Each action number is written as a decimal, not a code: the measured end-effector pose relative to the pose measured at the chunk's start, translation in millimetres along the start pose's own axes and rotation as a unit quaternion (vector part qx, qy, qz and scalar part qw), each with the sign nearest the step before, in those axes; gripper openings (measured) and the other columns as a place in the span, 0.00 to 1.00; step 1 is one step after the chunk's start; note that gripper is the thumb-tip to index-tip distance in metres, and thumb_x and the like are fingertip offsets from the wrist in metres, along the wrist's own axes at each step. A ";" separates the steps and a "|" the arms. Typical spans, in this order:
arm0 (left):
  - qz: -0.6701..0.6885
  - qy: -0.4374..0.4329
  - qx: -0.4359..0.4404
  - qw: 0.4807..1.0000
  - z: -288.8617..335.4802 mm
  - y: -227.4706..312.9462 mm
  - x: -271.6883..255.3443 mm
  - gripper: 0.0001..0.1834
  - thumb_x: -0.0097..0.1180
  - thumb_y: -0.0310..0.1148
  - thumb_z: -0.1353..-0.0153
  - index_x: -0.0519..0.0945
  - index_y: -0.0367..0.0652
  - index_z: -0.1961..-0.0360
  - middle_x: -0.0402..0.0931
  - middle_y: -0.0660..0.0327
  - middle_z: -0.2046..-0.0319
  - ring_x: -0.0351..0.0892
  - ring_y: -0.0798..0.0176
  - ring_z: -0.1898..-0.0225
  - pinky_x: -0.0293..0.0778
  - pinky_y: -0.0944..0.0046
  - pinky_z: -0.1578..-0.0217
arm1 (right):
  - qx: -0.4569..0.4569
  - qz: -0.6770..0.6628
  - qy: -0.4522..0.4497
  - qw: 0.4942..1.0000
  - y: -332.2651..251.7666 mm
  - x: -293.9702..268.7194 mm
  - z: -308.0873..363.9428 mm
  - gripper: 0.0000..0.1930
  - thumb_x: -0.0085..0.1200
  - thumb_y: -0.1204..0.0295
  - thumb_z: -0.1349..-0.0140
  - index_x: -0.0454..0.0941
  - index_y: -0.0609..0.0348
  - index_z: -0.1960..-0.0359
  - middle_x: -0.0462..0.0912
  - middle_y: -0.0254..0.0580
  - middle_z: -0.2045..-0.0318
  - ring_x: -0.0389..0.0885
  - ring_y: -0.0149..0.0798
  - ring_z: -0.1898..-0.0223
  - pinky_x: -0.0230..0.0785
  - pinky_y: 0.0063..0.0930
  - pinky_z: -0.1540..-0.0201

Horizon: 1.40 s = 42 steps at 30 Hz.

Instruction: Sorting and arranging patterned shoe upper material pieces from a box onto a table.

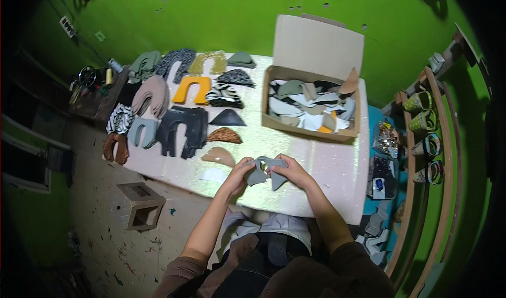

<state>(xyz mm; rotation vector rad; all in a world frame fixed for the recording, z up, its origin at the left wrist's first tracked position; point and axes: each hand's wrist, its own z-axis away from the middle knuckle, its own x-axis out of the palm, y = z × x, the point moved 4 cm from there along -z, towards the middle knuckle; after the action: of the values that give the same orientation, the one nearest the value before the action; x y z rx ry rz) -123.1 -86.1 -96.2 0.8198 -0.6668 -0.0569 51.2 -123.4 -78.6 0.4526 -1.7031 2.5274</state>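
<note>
Over the near part of the table, my left hand and my right hand grip a grey U-shaped cut piece between them. It looks like a sandal or shoe upper part; whether it is one layer or several I cannot tell. Its two legs hang toward me, with a small gap in the middle. Left of my hands lie a white half-round piece, a tan half-round stack and a brown patterned half-round piece. Fingers of both hands are closed on the grey material.
An open cardboard box of mixed scraps stands at the back right. Stacks of U-shaped pieces, such as black and orange ones, cover the table's left. A wooden rack with sandals stands right; a wooden stool stands on the floor.
</note>
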 end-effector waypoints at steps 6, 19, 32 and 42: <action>0.083 -0.005 0.029 0.996 78.9 39.7 -90.4 0.19 0.48 0.35 0.40 0.65 0.41 0.49 0.72 0.56 0.58 0.73 0.59 0.53 0.70 0.59 0.50 | 0.020 -0.065 -0.003 0.998 5.7 111.2 -44.1 0.10 0.49 0.72 0.39 0.68 0.62 0.58 0.79 0.40 0.68 0.78 0.31 0.65 0.71 0.22 0.61; 0.293 0.000 0.100 0.951 159.3 81.7 -234.6 0.24 0.42 0.40 0.38 0.64 0.35 0.45 0.71 0.53 0.52 0.72 0.57 0.53 0.70 0.54 0.52 | 0.177 -0.343 -0.086 0.919 40.0 264.4 -109.5 0.19 0.43 0.77 0.38 0.61 0.65 0.45 0.72 0.52 0.50 0.73 0.44 0.50 0.70 0.41 0.48; 0.238 0.053 0.116 0.963 152.4 123.4 -300.8 0.24 0.38 0.36 0.37 0.58 0.38 0.41 0.68 0.52 0.48 0.69 0.57 0.50 0.65 0.55 0.48 | 0.213 -0.313 -0.112 0.919 50.7 292.2 -193.1 0.21 0.43 0.78 0.39 0.60 0.61 0.44 0.74 0.47 0.52 0.76 0.42 0.53 0.71 0.36 0.50; -0.144 0.331 0.208 0.909 119.3 195.4 -357.1 0.21 0.49 0.26 0.43 0.65 0.35 0.48 0.72 0.57 0.58 0.72 0.66 0.57 0.68 0.68 0.56 | 0.188 -0.302 -0.054 0.933 21.5 329.0 -255.4 0.18 0.39 0.79 0.38 0.61 0.64 0.45 0.73 0.47 0.51 0.76 0.43 0.52 0.71 0.33 0.50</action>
<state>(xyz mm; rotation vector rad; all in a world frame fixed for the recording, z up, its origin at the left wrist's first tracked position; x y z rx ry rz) -514.8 76.3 -90.8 1.2620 0.1010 0.1002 -320.5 64.8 -96.2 0.9808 -0.8807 2.3576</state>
